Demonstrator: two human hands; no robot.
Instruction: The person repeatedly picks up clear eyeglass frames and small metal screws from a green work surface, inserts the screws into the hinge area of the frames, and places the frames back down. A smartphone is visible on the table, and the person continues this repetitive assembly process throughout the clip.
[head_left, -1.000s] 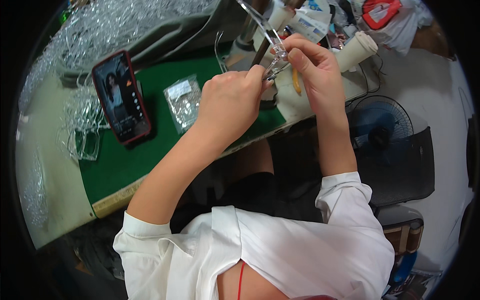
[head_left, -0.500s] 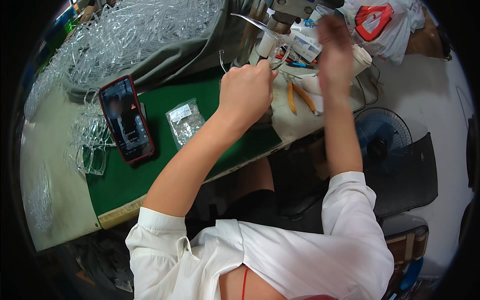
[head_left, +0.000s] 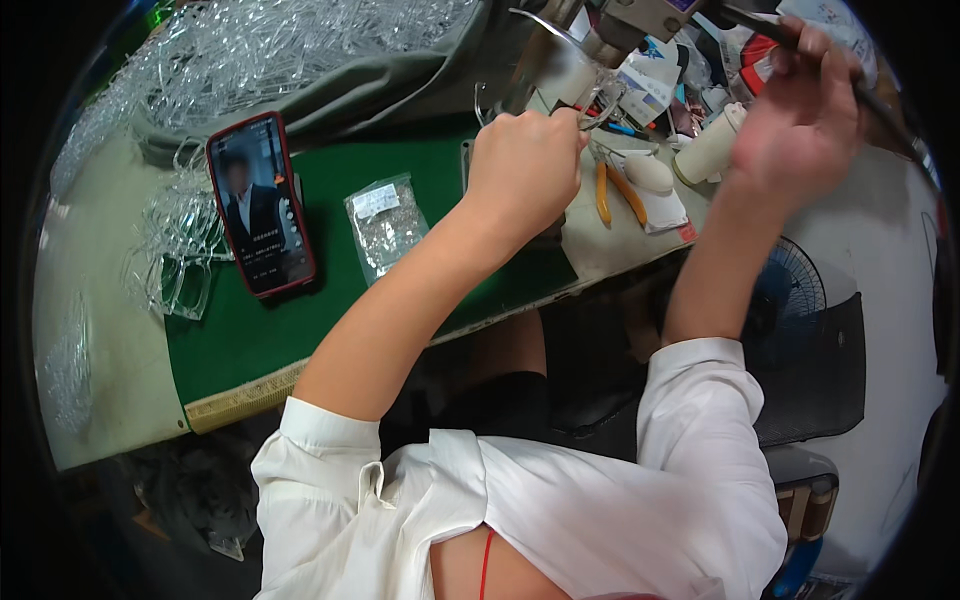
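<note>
My left hand [head_left: 524,165] is closed, back of the hand upward, on a clear plastic eyeglass frame [head_left: 604,116] whose curved parts stick out on both sides of the fist. Its fingertips are hidden. Just above the fist is the metal head of a bench press [head_left: 645,18], at the top of the picture. Out to the right, my right hand [head_left: 798,125] is raised, with its fingers curled round the dark lever [head_left: 880,112] that slants down from the press head.
A phone [head_left: 262,205] with a lit screen stands on the green mat [head_left: 270,345], beside a small clear bag of metal bits [head_left: 385,228]. Clear eyeglass frames [head_left: 300,50] are heaped behind. Orange-handled pliers [head_left: 622,195] lie right of my left hand. A fan [head_left: 795,285] stands beyond the bench edge.
My right hand has swung outward to the right and taken hold of the lever. The left hand stays closed on the eyeglass frame at the press. The whole view has shifted a little.
</note>
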